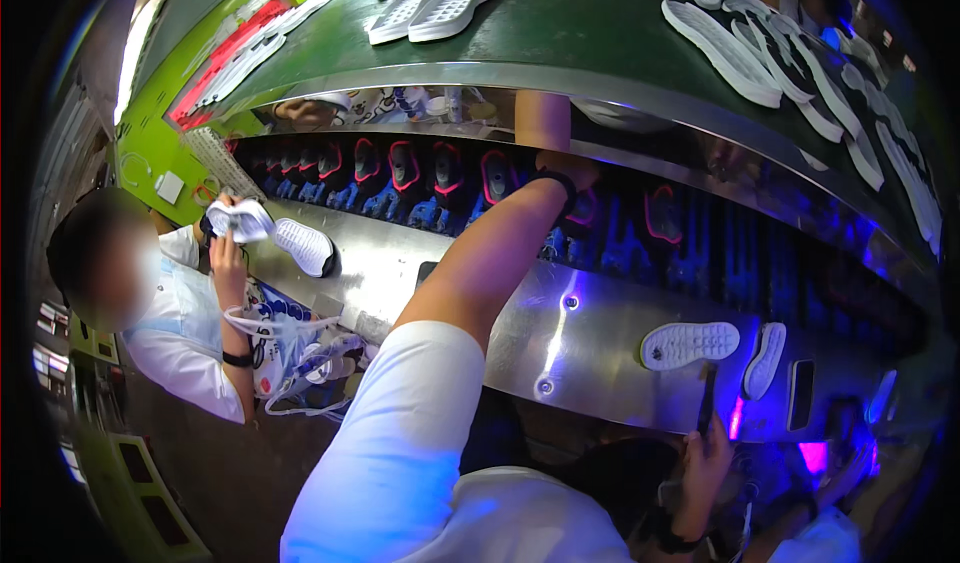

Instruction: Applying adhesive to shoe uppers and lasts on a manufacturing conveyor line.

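Observation:
My left arm stretches up across the steel bench to the dark slot below the green shelf. My left hand (574,169) is beside a row of dark, red-edged shoe pieces on blue holders (497,175); its fingers are hidden in shadow. Down at the right, my right hand (708,460) is closed around the dark handle of a brush (707,408). The brush's upper end is at the near edge of a white shoe sole (690,346) lying on the bench. Another white sole (765,361) lies to its right.
Many white soles (720,53) lie on the green shelf (580,38) above. A co-worker (190,303) at the left holds a sole (240,220); another sole (305,247) lies nearby. A dark phone-like slab (800,395) rests on the steel bench (590,333). Another person's hand (850,468) shows far right.

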The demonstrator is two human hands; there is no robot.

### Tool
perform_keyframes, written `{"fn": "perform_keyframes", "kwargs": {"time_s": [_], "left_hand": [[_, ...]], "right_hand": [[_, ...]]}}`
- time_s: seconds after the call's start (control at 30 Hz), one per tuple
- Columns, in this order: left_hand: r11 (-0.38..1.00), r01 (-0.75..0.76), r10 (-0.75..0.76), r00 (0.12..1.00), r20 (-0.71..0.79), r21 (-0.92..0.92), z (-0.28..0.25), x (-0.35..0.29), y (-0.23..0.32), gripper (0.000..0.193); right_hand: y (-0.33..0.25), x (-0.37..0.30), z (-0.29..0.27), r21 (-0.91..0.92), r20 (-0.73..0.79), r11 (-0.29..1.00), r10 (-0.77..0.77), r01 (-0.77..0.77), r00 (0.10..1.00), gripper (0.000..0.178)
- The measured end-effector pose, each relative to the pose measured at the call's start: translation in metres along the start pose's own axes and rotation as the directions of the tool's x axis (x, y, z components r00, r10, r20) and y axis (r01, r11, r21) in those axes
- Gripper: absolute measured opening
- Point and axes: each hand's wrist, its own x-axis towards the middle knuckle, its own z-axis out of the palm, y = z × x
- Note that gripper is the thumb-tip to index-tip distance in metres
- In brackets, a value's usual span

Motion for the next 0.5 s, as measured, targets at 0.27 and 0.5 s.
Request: {"fn": "perform_keyframes", "kwargs": {"time_s": [0.27, 0.5], "left_hand": [[0.994, -0.059, 0.076, 0.98, -0.184, 0.094, 0.039, 0.033, 0.02, 0.047], [0.996, 0.062, -0.052, 0.987, -0.152, 0.064, 0.083, 0.002, 0.139, 0.044]], "right_hand": [[0.057, -0.015, -0.051, -0.182, -0.106, 0.971, -0.174, 0.153, 0.979, 0.052], [0.006, -0.047, -0.037, 0.042, -0.147, 0.999, -0.007, 0.014, 0.989, 0.044]]}}
